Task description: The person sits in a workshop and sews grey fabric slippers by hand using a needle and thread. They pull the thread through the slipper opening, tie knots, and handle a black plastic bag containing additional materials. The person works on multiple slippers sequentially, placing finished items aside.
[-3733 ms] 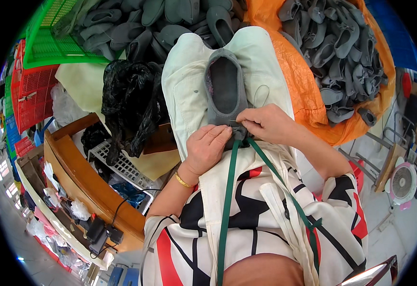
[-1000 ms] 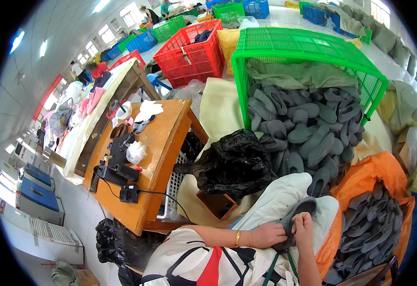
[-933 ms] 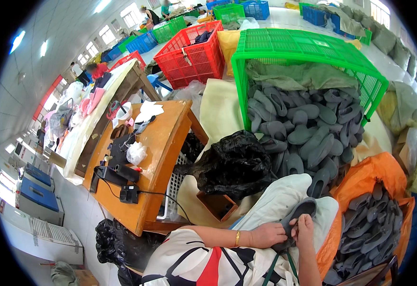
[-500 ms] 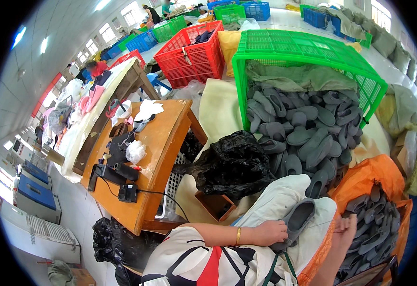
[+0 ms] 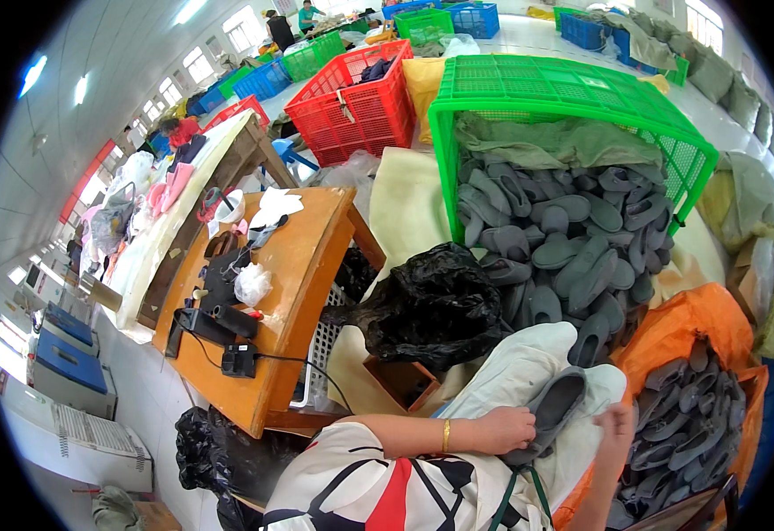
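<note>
My left hand (image 5: 506, 431) is closed on the near side of a grey slip-on shoe (image 5: 559, 400), whose opening faces up. The shoe rests over a white cloth (image 5: 511, 367) spread across my lap. A gold bracelet circles my left wrist. To the right of the shoe, apart from it, my right hand (image 5: 615, 425) is raised with its fingers drawn together; what they pinch is too small to make out. Just beyond that hand, an orange sack (image 5: 692, 332) holds a heap of grey shoes (image 5: 692, 416).
A green crate (image 5: 573, 84) lies on its side, grey shoes (image 5: 573, 212) spilling from it. A black plastic bag (image 5: 440, 305) sits open ahead of my lap. On the left stands a wooden table (image 5: 307, 265) with a corded black device (image 5: 239, 360). A red crate (image 5: 352, 111) is farther back.
My right hand has moved left, closer to the shoe. A thin thread that ran from the shoe to that hand no longer shows clearly. My left hand keeps its hold.
</note>
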The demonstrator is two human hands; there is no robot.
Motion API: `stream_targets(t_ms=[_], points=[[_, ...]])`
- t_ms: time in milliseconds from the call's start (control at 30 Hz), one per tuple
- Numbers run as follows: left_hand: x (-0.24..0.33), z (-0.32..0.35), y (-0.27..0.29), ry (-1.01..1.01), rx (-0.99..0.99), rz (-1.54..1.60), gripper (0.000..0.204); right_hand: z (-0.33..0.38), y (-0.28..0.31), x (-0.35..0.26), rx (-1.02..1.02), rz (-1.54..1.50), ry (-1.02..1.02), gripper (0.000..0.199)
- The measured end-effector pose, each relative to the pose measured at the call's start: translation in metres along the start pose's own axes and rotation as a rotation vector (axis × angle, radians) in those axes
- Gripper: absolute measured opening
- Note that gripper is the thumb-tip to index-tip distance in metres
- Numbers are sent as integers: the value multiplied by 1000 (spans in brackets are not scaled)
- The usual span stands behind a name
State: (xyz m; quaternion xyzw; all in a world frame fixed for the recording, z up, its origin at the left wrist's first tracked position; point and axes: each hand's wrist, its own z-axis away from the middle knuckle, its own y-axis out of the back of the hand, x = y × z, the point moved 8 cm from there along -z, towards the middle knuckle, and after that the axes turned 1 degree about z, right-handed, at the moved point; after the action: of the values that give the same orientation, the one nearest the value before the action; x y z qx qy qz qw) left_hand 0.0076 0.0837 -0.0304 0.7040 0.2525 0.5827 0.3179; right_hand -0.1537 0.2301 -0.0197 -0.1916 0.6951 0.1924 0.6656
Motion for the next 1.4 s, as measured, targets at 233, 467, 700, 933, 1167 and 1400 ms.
stream_targets(t_ms=[233, 467, 700, 933, 1167, 1400], points=[[-8, 2, 3, 131, 44, 126, 12, 52, -79, -2, -452, 460, 9, 22], [-21, 10, -1, 202, 68, 295, 15, 68, -82, 6, -344, 551, 18, 19], [-11, 8, 18, 256, 43, 130, 17, 82, -75, 32, -218, 361, -203, 19], [-17, 3, 12, 227, 86, 157, 16, 57, -50, 26, -139, 437, -242, 15], [-7, -4, 13, 182, 117, 218, 16, 41, -14, 26, -17, -264, -403, 18], [-8, -5, 19, 138, 90, 142, 17, -6, 114, -24, 505, -542, 103, 10]])
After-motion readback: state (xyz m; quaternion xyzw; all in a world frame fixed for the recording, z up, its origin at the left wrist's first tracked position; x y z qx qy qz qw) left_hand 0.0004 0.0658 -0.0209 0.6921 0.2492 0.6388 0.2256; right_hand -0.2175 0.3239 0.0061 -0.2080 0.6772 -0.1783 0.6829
